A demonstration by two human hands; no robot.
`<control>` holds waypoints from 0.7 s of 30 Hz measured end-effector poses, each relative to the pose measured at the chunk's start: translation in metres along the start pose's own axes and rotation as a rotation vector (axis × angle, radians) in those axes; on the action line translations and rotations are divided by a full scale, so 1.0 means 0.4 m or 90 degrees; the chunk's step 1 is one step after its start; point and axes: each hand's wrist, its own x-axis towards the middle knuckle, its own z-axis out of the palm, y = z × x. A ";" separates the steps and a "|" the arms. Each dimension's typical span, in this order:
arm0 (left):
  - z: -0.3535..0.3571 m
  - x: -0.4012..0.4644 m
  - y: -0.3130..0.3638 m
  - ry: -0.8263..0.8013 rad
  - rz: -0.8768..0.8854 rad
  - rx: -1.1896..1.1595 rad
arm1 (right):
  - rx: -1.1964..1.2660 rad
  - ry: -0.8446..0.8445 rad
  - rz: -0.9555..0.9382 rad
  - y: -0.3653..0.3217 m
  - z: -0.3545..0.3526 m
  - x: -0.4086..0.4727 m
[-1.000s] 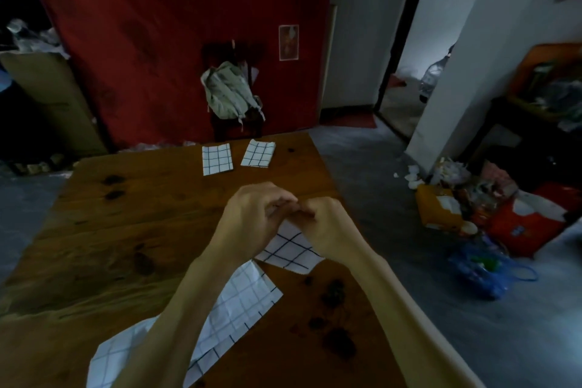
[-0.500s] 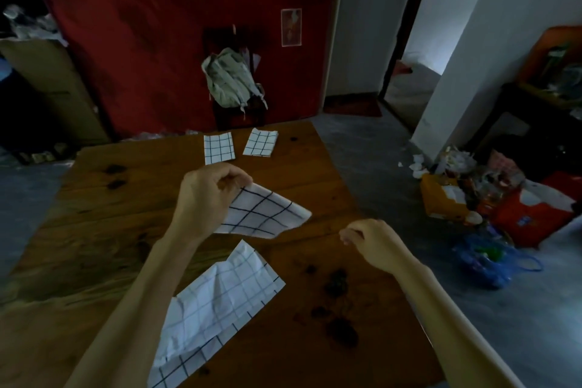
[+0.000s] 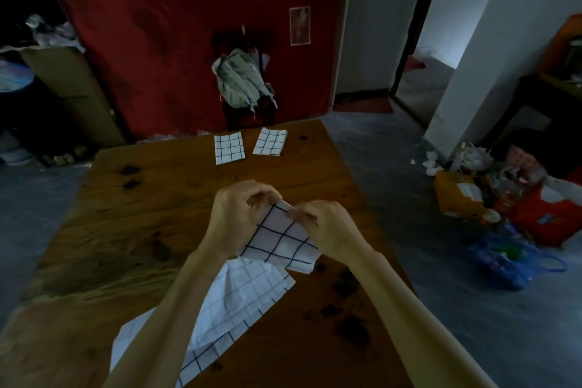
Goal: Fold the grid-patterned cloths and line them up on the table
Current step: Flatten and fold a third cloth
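The person is in the middle of folding a small white cloth with a dark grid of lines [image 3: 280, 241], held up just above the brown wooden tabletop [image 3: 151, 198]. The left hand [image 3: 239, 214] and the right hand [image 3: 327, 227] are close together at the top corner of this cloth. The left hand's grip is curled tight on the cloth's upper left edge, with the thumb and fingers pinching it. The right hand's grip pinches the same top corner from the other side, fingers bent onto the fabric. The rest of the cloth hangs down between the two wrists, and it looks partly folded already. Under the arms lies a bigger white grid cloth, open and wrinkled [image 3: 239, 302], flat on the tabletop and not folded yet. At the far end of the tabletop sit two small folded grid cloths, one on the left [image 3: 229, 148] and one on the right [image 3: 270, 142], side by side but not touching. So I think two cloths are done, one is being folded, and one waits. The next move likely calls for matching the corners neatly, pressing the fold flat, and then setting this cloth down beside the far two so the row stays straight.
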 end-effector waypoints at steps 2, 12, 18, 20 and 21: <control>0.005 -0.008 -0.008 0.021 -0.009 -0.001 | 0.018 -0.014 0.019 0.013 0.003 -0.013; 0.007 0.006 -0.031 0.029 -0.016 0.026 | -0.005 -0.074 0.160 0.120 0.008 -0.083; 0.017 -0.005 -0.056 0.011 -0.040 0.044 | -0.133 -0.231 0.293 0.206 -0.039 -0.102; 0.017 -0.001 -0.062 -0.025 -0.047 0.053 | -0.099 -0.175 0.281 0.185 -0.056 -0.096; 0.023 -0.003 -0.056 -0.052 -0.053 0.059 | -0.085 -0.137 0.246 0.159 -0.060 -0.087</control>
